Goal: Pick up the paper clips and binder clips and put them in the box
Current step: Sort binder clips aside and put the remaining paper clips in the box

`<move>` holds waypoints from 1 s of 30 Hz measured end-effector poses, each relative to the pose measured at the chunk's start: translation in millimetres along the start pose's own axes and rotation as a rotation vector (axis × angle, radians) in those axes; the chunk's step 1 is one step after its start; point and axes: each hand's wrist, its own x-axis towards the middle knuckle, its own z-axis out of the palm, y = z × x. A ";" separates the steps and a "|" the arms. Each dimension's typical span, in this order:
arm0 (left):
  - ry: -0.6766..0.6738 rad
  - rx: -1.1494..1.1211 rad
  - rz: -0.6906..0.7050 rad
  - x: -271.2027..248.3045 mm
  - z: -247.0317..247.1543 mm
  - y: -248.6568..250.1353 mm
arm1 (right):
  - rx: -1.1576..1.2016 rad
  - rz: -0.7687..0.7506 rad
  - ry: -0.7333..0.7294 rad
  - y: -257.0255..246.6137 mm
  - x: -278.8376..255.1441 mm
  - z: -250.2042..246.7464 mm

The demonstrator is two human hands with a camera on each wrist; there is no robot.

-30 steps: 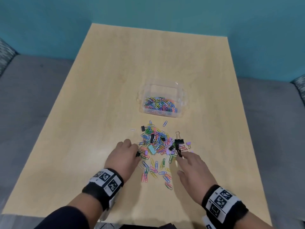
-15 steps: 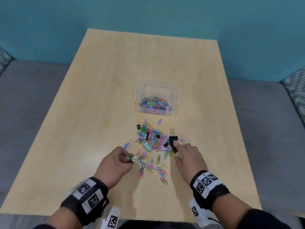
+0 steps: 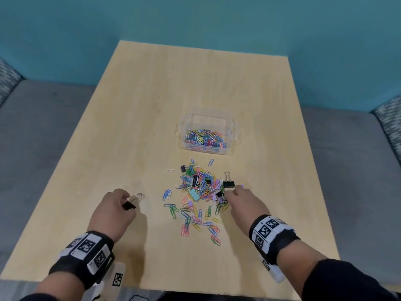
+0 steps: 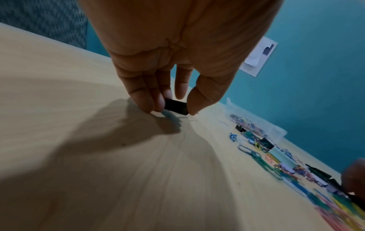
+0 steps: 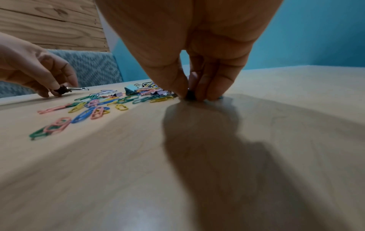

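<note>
My left hand (image 3: 110, 210) pinches black binder clip (image 3: 129, 205), low over bench (image 3: 130, 127). My right hand (image 3: 244, 203) pinches small black clip (image 5: 190, 94) in pile (image 3: 199, 192). Box (image 3: 230, 135) part-filled; most clips left.

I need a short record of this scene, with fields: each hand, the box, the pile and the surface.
left hand: pinches a small black binder clip low over the table, left of the pile
right hand: fingertips pinch a small black clip at the pile's right edge
box: clear, open, already holds coloured paper clips
pile: loose paper clips and binder clips, in front of the box
surface: light wooden table
</note>
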 end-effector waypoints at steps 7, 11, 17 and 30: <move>0.023 0.116 0.041 4.4 4.4 0.7 | 0.008 0.064 0.011 -6.2 2.6 0.9; 0.096 0.265 0.245 -2.4 4.8 12.6 | 0.040 0.097 -0.030 -10.3 2.3 -6.1; -0.034 0.306 0.508 -11.7 36.8 43.8 | 0.119 0.172 -0.027 -16.0 6.5 -11.1; -0.090 0.367 0.619 36.1 60.3 65.6 | 0.371 0.386 0.112 44.7 -28.7 -17.6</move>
